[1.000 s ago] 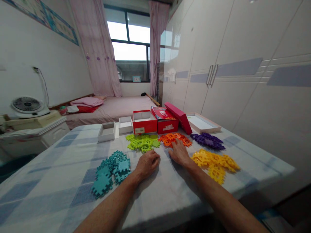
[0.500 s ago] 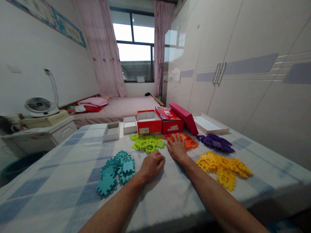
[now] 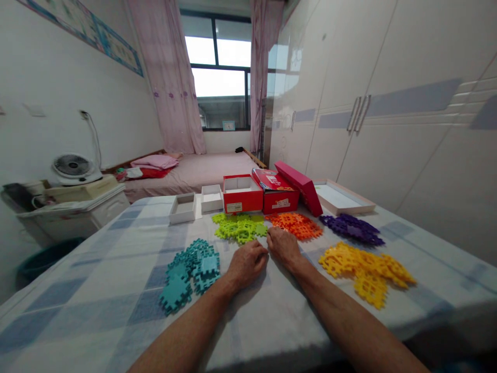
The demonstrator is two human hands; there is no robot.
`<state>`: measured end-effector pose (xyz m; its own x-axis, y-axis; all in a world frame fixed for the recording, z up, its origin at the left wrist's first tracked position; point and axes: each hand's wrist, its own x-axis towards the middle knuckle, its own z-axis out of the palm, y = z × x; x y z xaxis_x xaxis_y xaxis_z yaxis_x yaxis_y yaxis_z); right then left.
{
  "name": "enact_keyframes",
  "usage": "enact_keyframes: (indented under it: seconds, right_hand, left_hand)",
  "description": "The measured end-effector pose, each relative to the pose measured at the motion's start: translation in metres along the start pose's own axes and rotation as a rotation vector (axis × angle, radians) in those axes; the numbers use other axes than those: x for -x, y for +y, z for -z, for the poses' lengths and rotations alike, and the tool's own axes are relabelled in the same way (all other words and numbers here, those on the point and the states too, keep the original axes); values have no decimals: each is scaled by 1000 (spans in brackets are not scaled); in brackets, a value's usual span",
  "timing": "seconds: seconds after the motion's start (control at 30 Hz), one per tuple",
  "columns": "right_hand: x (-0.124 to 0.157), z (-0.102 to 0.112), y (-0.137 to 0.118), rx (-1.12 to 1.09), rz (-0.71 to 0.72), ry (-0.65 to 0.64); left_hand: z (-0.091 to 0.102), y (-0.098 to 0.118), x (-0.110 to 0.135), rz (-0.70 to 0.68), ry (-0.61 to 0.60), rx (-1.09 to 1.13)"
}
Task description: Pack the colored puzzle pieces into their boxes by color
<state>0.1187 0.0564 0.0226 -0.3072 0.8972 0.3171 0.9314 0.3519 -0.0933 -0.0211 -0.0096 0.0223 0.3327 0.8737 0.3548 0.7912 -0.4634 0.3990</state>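
Note:
Both my hands rest on the checked tablecloth (image 3: 97, 290) in the middle of the table. My left hand (image 3: 247, 263) is curled into a loose fist, knuckles up, with nothing visible in it. My right hand (image 3: 283, 247) lies beside it with fingers bent down, touching the cloth just in front of the orange tile pile (image 3: 297, 225). Piles of plastic interlocking tiles lie around: teal (image 3: 190, 270) to the left, lime green (image 3: 239, 228) ahead, purple (image 3: 351, 228) and yellow (image 3: 367, 268) to the right.
Behind the piles stand two small white boxes (image 3: 183, 207), an open red box (image 3: 242, 192), a red printed box (image 3: 276, 191) with a pink lid (image 3: 298, 186) leaning on it, and a flat tray (image 3: 341, 197). White wardrobes line the right; a fan (image 3: 73, 168) sits left.
My right hand has drawn back off the orange pile and curled its fingers beside the left fist. The view has shifted slightly left. The left hand stayed put.

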Motion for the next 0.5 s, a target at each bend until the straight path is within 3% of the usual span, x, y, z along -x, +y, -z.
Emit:
enact_keyframes:
  seconds: [0.5]
  right_hand:
    - [-6,-2,9,51,18,12]
  left_hand:
    - [0,-2,0,12,1,55]
